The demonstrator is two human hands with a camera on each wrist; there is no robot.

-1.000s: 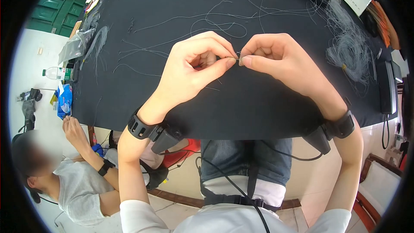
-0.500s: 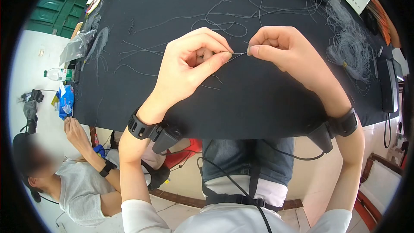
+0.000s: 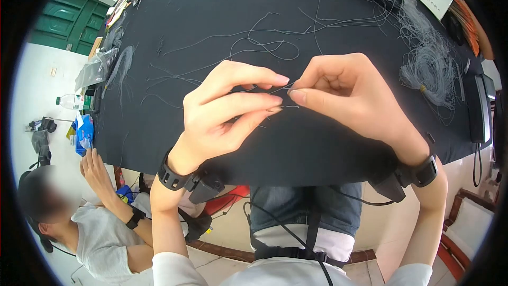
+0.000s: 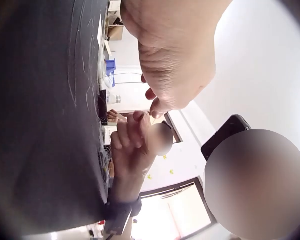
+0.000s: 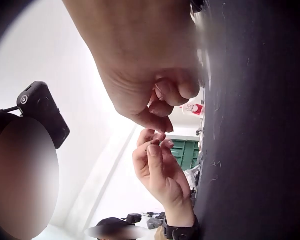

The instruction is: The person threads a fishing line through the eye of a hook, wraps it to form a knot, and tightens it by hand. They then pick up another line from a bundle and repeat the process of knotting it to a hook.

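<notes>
Above a black-covered table (image 3: 312,143), two hands meet almost fingertip to fingertip. The right hand (image 3: 352,95) pinches a thin thread between thumb and index finger, its other fingers curled in. The left hand (image 3: 222,111) has its index finger raised apart, while its thumb and middle finger come together on thin thread (image 3: 291,107), a short end of which sticks out toward the right hand. In the left wrist view the right hand (image 4: 132,150) shows beyond the left; the right wrist view shows the left hand (image 5: 165,175) close below the right fingertips.
Loose grey threads (image 3: 254,42) lie beyond the hands, with a large thread bundle (image 3: 431,74) at right. A bottle (image 3: 74,101), blue packet (image 3: 84,132) and plastic bag (image 3: 98,69) line the left edge. Another person (image 3: 106,233) sits at left.
The hands have come back together after being drawn slightly apart, and sit lower in the head view. The left index finger has lifted away from the thumb.
</notes>
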